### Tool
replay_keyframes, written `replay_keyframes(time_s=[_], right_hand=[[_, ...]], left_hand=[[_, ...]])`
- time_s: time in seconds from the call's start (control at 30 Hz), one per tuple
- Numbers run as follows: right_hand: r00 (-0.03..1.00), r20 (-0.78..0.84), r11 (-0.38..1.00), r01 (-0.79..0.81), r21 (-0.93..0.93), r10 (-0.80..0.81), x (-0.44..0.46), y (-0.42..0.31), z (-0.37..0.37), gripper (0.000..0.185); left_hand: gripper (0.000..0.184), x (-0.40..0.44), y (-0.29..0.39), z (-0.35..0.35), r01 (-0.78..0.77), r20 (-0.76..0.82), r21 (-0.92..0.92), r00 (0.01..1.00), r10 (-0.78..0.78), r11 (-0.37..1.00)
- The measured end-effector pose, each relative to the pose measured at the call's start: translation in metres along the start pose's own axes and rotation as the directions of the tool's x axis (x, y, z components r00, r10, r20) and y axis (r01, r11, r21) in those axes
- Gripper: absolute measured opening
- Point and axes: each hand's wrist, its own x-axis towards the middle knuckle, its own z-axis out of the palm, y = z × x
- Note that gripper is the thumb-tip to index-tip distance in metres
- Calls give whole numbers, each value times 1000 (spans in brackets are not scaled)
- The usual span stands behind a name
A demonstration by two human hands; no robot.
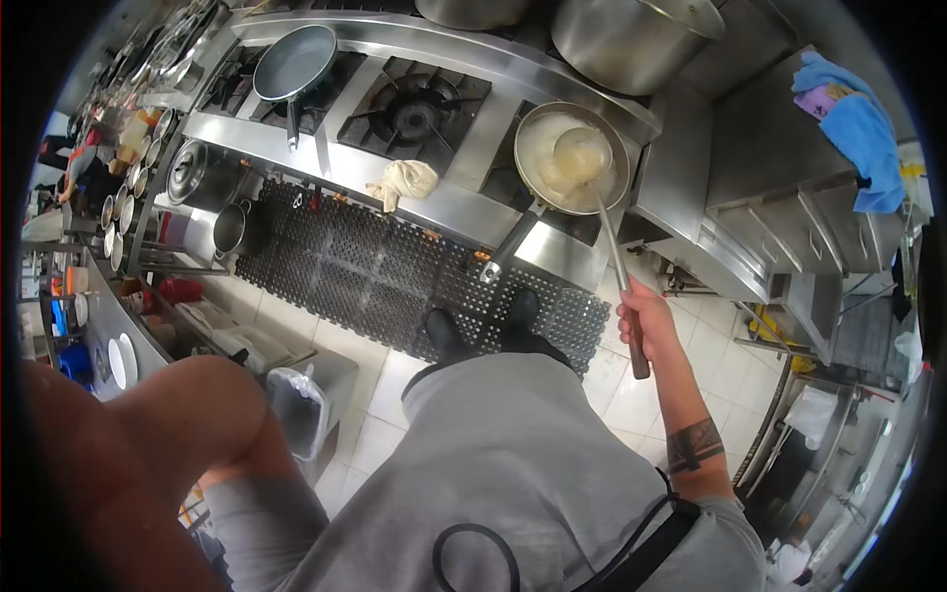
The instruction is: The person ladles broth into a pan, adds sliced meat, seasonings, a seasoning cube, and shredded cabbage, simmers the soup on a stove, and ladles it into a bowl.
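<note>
My right hand is wrapped round the brown-ended handle of a long metal ladle. The ladle's bowl lies within a frying pan on the right burner, in pale, frothy liquid. The pan's dark handle points toward my body, with no hand on it. On the left, my bent left arm is raised close to the camera. My left hand itself is out of the picture.
A second frying pan sits on the left burner, and a crumpled cloth lies on the stove's front edge. Large pots stand behind. A black rubber mat covers the floor. A blue cloth hangs at right.
</note>
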Motion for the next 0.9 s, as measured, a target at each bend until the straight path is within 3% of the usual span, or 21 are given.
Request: replay_keyframes(time_s=[0.03,0.1,0.23,0.5,0.9], right_hand=[[1000,-5,1000,7,12,-7,0,2,1,59],[966,-237,984,64,-166,-103,-3,5,4,62],[910,-323,939,159,-304,-259,-15,1,11,61],[842,-359,892,274,-360,-403,-33,-12,16,60],[785,-397,865,336,-373,-476,-55,-22,23,61]], left_hand=[[26,-2,-3,-5,-5,-3,-7,1000,5,1000],[27,-7,-8,-13,-15,0,-19,1000,15,1000],[27,-13,-13,-24,-19,-11,-39,1000,18,999],[28,-17,-15,-48,-43,-37,-46,998,41,998],[29,-23,-16,-71,-71,-83,-44,994,67,996]])
